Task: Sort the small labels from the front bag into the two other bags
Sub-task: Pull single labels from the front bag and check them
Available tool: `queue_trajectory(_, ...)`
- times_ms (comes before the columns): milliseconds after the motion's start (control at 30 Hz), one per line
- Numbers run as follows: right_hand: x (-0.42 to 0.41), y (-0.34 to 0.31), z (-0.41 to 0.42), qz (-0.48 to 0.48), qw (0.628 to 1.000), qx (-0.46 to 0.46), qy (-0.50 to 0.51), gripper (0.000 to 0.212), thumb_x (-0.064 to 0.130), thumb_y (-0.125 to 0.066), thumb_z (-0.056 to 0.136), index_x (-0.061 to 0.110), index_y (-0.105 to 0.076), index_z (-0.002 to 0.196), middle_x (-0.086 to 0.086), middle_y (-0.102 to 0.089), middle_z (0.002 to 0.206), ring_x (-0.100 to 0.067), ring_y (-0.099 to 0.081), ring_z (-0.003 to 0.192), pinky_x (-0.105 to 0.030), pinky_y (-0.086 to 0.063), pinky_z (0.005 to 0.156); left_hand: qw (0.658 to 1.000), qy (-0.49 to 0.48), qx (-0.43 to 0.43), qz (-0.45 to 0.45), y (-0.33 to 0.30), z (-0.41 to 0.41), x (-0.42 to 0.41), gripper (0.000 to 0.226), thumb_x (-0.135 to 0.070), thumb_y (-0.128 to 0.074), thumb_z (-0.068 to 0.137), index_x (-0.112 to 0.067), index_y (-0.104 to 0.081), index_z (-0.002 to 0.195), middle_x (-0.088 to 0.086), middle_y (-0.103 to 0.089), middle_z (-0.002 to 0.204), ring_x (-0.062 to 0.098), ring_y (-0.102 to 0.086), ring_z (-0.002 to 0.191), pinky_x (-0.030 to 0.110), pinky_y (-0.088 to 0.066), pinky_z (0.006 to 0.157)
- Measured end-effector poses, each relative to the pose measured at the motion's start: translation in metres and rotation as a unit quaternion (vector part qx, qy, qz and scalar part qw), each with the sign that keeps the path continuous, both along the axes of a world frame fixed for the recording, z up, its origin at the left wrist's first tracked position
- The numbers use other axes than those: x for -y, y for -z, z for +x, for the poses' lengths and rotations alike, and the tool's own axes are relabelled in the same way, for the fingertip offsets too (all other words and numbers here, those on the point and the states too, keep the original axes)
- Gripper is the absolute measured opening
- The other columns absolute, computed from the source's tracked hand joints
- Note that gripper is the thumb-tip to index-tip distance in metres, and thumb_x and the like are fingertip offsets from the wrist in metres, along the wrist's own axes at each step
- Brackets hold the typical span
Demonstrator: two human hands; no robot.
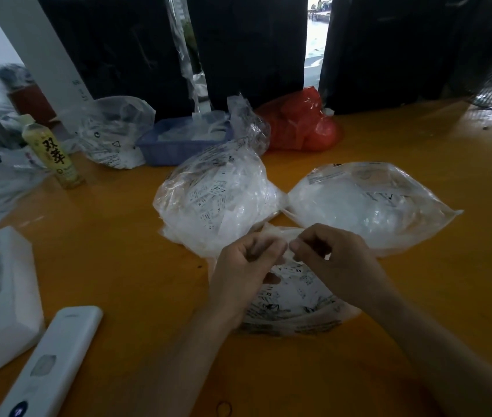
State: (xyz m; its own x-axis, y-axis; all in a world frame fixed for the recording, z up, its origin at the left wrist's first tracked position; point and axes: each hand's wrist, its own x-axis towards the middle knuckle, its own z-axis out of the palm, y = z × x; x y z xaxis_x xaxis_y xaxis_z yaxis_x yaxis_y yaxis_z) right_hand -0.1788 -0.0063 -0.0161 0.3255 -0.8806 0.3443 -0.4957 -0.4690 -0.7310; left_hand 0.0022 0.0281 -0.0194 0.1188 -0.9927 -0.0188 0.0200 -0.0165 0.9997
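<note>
The front bag (296, 308), clear plastic with small white labels marked XS inside, lies on the orange table (118, 251) just before me. My left hand (244, 266) and my right hand (329, 254) meet above its far edge, fingers curled, each pinching the bag's mouth. Behind it lie two other clear bags: the left bag (217, 200), bulging with printed labels, and the right bag (368, 206), flatter, its contents white and blurred. Both touch the front bag's far rim.
At the back stand a blue basket (178, 145), a red bag (302, 124), another clear bag (112, 133) and a drink bottle (52, 152). White foam packing (1, 287) and a white remote-like device (49, 362) lie at the left. A rubber band (224, 409) lies near the front edge.
</note>
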Motion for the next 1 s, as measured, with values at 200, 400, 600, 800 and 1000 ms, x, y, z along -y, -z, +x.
queue_trajectory(200,0.006,0.004,-0.004,-0.029,0.996,-0.072,0.037,0.018,0.038,-0.053,0.1,0.028,-0.067,0.098,0.016,-0.066,0.082,-0.004,-0.061,0.065,-0.021,-0.05,0.057,0.992,-0.023,-0.125,0.009,-0.002,0.008,0.004,0.008,-0.009,-0.079,0.086,-0.014,-0.08,0.092,0.014,-0.081,0.1,0.023,-0.08,0.091,0.02,-0.06,0.064)
queue_trajectory(400,0.01,0.02,-0.006,-0.052,0.96,-0.274,0.04,0.034,0.044,-0.058,0.098,0.028,-0.063,0.127,0.006,-0.054,0.13,-0.015,-0.048,0.119,-0.028,-0.043,0.097,0.96,-0.02,-0.278,0.014,-0.001,0.012,0.007,0.015,-0.001,-0.077,0.073,-0.004,-0.076,0.088,0.024,-0.078,0.1,0.031,-0.08,0.09,0.021,-0.062,0.069)
queue_trajectory(600,0.005,0.019,0.0,-0.095,0.935,-0.336,0.062,0.032,0.049,-0.053,0.099,0.032,-0.07,0.12,0.002,-0.051,0.131,-0.019,-0.046,0.118,-0.035,-0.051,0.09,0.956,-0.021,-0.293,0.018,0.003,0.013,0.008,0.033,-0.003,-0.081,0.074,0.005,-0.075,0.105,0.028,-0.076,0.108,0.031,-0.079,0.093,0.022,-0.063,0.073)
queue_trajectory(800,0.003,0.009,-0.002,-0.03,0.987,-0.142,0.07,0.007,0.033,-0.064,0.095,0.031,-0.07,0.091,0.013,-0.06,0.099,-0.003,-0.055,0.085,-0.023,-0.045,0.074,0.962,-0.026,-0.27,0.023,0.002,0.013,0.007,0.021,-0.008,-0.081,0.074,-0.001,-0.078,0.094,0.026,-0.078,0.098,0.029,-0.079,0.088,0.024,-0.063,0.069)
queue_trajectory(1000,0.005,0.0,-0.009,0.055,0.99,0.06,0.117,0.012,0.037,-0.064,0.096,0.036,-0.067,0.084,0.014,-0.066,0.075,-0.008,-0.062,0.069,-0.022,-0.047,0.052,0.958,-0.027,-0.286,0.027,0.0,0.013,0.007,0.01,-0.005,-0.08,0.073,-0.01,-0.082,0.081,0.026,-0.078,0.103,0.031,-0.08,0.093,0.019,-0.062,0.07)
